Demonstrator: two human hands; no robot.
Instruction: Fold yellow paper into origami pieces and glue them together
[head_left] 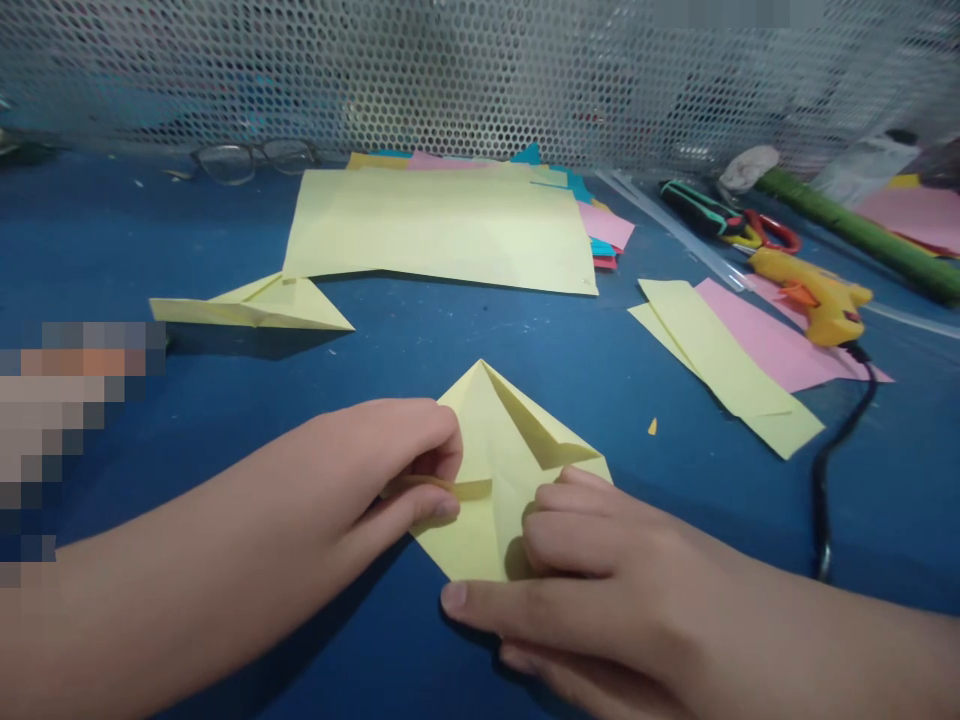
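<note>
A pale yellow sheet of paper (pixel 517 450), folded to a point at the far end, lies on the blue table between my hands. On its left side, my left hand (pixel 394 450) is closed, thumb and fingers pinching a raised flap. My right hand (pixel 622 560) holds down the lower right part, some fingers curled on the paper and the index finger stretched along its near edge. The paper's left and right corners are partly hidden under my hands. Further left stands another folded yellow paper piece (pixel 262 305).
Flat yellow paper (pixel 442 230) covers coloured sheets at the back. Eyeglasses (pixel 236 162) lie back left. Toward the right are yellow strips (pixel 727 360), pink paper (pixel 780 340), a yellow glue gun (pixel 814 290) with a black cord, scissors (pixel 772 232) and a green stick (pixel 862 230). A person's hand shows at left, blurred.
</note>
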